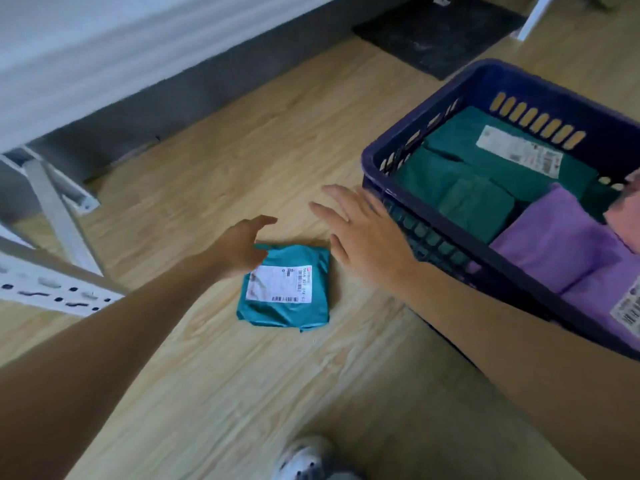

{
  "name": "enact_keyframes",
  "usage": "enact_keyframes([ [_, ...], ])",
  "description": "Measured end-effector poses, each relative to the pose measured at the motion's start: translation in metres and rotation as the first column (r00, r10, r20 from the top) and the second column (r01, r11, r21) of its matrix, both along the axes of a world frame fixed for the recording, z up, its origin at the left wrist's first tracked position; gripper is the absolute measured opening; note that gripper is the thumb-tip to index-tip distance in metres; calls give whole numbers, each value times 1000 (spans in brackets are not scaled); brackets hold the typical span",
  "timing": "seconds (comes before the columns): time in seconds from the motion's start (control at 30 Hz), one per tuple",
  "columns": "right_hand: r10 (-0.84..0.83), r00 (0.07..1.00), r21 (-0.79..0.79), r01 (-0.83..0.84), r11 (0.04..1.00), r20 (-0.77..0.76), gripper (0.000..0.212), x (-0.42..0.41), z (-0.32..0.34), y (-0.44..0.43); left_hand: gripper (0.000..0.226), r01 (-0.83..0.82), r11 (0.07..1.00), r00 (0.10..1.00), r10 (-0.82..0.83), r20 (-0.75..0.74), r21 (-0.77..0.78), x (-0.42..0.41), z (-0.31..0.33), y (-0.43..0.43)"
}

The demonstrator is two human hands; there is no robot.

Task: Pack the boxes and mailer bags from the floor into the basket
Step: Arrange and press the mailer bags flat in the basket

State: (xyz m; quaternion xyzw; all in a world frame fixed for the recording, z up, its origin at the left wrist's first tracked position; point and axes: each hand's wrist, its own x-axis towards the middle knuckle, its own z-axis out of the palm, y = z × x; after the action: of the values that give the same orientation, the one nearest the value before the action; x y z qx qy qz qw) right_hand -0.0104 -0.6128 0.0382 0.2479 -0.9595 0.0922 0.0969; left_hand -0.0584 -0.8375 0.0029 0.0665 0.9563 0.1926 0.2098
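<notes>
Head view: one teal mailer [284,289] is seen flat on the wood floor [225,161], label side up, just left of the basket [519,81] but not touching it. The left hand [242,245] is held over the mailer's far left corner w/ fingers loosely curved and thumb apart. Nothing is grasped by it, and whether the corner is touched cannot be told. The right hand [363,233] is held palm down w/ fingers straight and spread, released, nothing in it. It is placed betw. the mailer and the basket's near corner, and part of the basket wall is covered by it in this view. Both forearms are bare.

The basket is dark blue plastic w/ slots in the walls, and it stands on the floor at the right. Inside, green mailers [478,206] are laid at the far side, one w/ a white label up. Purple mailers [554,237] are laid at the near side, one also w/ a label, cut by the picture edge. A pink item [623,209] is cut by the right edge, so it cannot be identified.

Other things: a white metal frame [55,209] at left, a grey bed base [207,88] along the far side, a dark mat [440,32] at top, and a white shoe [304,459] at the bottom edge.
</notes>
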Motion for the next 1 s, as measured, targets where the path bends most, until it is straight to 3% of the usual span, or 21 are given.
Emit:
enact_keyframes([
  [0.1,-10,985,-12,12,1000,173,57,8,-29,-17,61,-51,999,997,50,50,17,9,-31,-13],
  [0.2,-111,908,17,114,993,404,60,14,-62,-26,61,-112,993,988,109,107,26,16,-55,-21],
  [0.33,-222,655,18,302,953,722,64,19,-99,-35,60,-204,978,967,195,161,38,27,-78,-28],
  [0.53,-208,422,-88,582,808,882,64,14,-127,-49,57,-366,926,908,334,252,94,40,-96,-40],
  [0.67,-182,424,-119,590,798,887,58,12,-131,-54,62,-545,811,824,469,319,213,44,-98,-39],
  [0.8,-180,473,-138,563,815,862,54,9,-118,-53,63,-604,757,780,497,380,250,44,-86,-37],
  [1.0,-178,576,-174,503,847,798,52,-2,-70,-53,54,-564,761,825,501,261,320,26,-38,-40],
])
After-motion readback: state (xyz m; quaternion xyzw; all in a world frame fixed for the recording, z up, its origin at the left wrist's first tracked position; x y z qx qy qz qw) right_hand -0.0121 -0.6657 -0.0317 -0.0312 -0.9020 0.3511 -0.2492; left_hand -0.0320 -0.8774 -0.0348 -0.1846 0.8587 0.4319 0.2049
